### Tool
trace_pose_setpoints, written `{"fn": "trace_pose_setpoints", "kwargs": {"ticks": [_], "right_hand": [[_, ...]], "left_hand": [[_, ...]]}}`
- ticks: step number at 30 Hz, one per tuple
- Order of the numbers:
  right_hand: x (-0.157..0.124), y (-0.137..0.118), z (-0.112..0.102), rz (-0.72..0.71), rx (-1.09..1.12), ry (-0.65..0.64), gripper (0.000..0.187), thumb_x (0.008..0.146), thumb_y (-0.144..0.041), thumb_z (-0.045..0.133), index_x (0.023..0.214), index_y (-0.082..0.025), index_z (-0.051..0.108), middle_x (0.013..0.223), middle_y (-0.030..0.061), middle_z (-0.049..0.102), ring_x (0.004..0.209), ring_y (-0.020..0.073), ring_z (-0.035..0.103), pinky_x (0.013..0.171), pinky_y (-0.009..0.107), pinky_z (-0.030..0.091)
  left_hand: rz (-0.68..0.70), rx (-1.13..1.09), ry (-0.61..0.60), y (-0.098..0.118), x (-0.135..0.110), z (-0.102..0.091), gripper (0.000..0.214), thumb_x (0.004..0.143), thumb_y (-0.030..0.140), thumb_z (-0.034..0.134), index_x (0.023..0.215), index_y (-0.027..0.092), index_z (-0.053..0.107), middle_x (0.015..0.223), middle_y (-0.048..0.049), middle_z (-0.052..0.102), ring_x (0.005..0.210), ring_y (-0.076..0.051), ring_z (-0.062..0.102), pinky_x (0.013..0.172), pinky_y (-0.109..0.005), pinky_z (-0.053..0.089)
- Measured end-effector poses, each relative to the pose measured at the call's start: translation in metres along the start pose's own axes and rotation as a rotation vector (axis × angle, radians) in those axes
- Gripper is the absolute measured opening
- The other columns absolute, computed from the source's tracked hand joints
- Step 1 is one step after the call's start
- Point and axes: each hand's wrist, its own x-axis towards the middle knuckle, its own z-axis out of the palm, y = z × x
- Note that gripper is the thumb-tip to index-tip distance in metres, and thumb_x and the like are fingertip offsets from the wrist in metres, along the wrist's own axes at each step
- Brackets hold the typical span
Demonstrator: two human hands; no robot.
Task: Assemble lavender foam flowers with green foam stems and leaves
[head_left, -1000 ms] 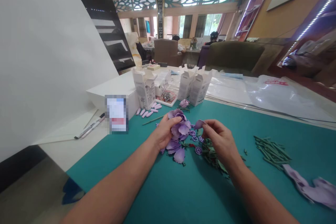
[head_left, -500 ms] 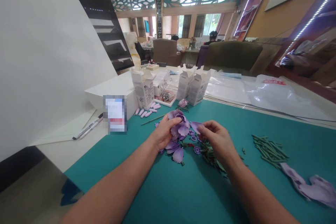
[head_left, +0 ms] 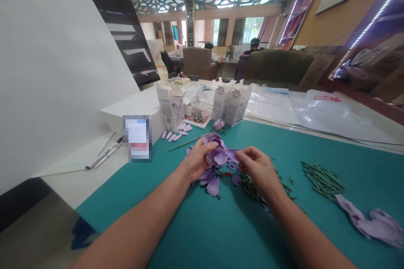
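Note:
My left hand (head_left: 199,160) is closed around a purple artificial flower (head_left: 217,155), its thumb lying across the layered petals. Between the thumb and fingers of my right hand (head_left: 254,164) is a single purple petal (head_left: 232,155), whose inner end meets the flower's right side. Loose purple petals (head_left: 212,185) lie on the green mat just below the flower. Small purple wheel-shaped pieces (head_left: 236,180) are scattered beside them. A heap of green leafy pieces (head_left: 252,187) sits under my right hand, which partly hides it.
Green stems (head_left: 322,180) are piled at right, beside a crumpled pale purple strip (head_left: 372,225). Behind the flower stand opened white boxes (head_left: 172,109), pale pink pieces (head_left: 176,134) and a pink rosebud (head_left: 219,124). At left are a blurred phone (head_left: 137,138) and pens (head_left: 105,153). People sit farther back.
My right hand has moved slightly left, bringing the petal from beside the flower up against its right side. My left hand keeps its hold on the flower.

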Motion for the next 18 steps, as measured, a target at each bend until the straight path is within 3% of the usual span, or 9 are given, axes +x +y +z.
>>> {"fn": "trace_pose_setpoints", "kwargs": {"ticks": [7, 18], "right_hand": [[0.0000, 0.0023, 0.0019, 0.036, 0.061, -0.013, 0.045, 0.052, -0.055, 0.079, 0.066, -0.020, 0.055, 0.049, -0.0027, 0.058, 0.047, 0.0140, 0.055, 0.046, 0.025, 0.042], [-0.0019, 0.0002, 0.0027, 0.036, 0.041, -0.021, 0.043, 0.053, -0.054, 0.078, 0.064, -0.020, 0.054, 0.048, -0.0017, 0.059, 0.046, 0.0143, 0.054, 0.045, 0.025, 0.042]], "left_hand": [[0.007, 0.016, 0.000, -0.0015, 0.0026, -0.0016, 0.040, 0.062, 0.025, 0.076, 0.095, 0.017, 0.056, 0.079, -0.0014, 0.064, 0.065, -0.013, 0.059, 0.061, -0.025, 0.046], [0.000, 0.030, 0.018, -0.0013, 0.0009, 0.0001, 0.040, 0.062, 0.026, 0.076, 0.096, 0.018, 0.056, 0.080, -0.0001, 0.063, 0.065, -0.013, 0.059, 0.060, -0.025, 0.045]]}}
